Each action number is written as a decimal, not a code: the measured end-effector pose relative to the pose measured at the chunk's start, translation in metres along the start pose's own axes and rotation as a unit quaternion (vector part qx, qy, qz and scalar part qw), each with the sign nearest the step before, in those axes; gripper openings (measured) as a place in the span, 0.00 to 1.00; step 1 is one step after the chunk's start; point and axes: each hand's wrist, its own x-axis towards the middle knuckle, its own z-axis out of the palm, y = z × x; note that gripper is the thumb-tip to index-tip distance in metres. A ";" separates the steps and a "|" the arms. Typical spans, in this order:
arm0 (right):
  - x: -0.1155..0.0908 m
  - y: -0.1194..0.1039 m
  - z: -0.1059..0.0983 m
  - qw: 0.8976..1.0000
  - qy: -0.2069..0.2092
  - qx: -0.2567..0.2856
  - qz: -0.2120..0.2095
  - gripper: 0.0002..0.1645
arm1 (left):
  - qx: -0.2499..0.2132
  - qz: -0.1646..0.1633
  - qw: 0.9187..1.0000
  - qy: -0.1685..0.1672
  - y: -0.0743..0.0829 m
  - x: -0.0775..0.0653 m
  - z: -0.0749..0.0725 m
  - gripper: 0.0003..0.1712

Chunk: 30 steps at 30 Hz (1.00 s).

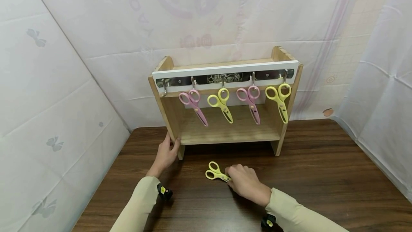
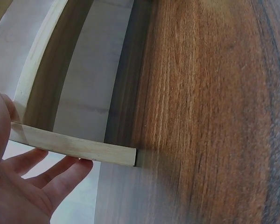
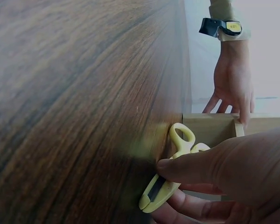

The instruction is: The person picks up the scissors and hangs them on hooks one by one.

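My right hand pinches a pair of yellow scissors near the blades, just over the brown table in front of the rack. In the right wrist view, the thumb lies across the scissors, with fingers behind them and the finger loops pointing away from the hand. My left hand grips the lower left side panel of a wooden shelf rack. The left wrist view shows its fingers outside the panel and the thumb on the other side, partly cut off by the frame.
Along the rack's top front runs a metal hook rail. Pink scissors and yellow scissors hang from its hooks, with another pink pair and yellow pair further right. The leftmost hook is bare. Pale cloth hangs behind.
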 end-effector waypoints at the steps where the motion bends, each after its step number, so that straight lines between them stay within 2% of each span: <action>1: 0.000 0.000 0.000 1.000 0.000 0.000 0.001 0.16 | 0.000 0.000 1.000 0.001 0.000 0.000 0.000 0.31; 15: 0.000 0.001 0.001 1.000 -0.008 0.004 0.004 0.17 | -0.010 -0.003 1.000 -0.001 0.000 0.000 0.000 0.31; 22: -0.001 0.000 -0.003 1.000 -0.010 0.008 -0.005 0.15 | -0.012 0.002 1.000 0.003 0.001 0.001 0.001 0.30; 30: 0.004 0.003 -0.011 0.999 -0.030 -0.006 -0.031 0.13 | 0.000 0.004 1.000 0.003 0.000 0.000 0.002 0.32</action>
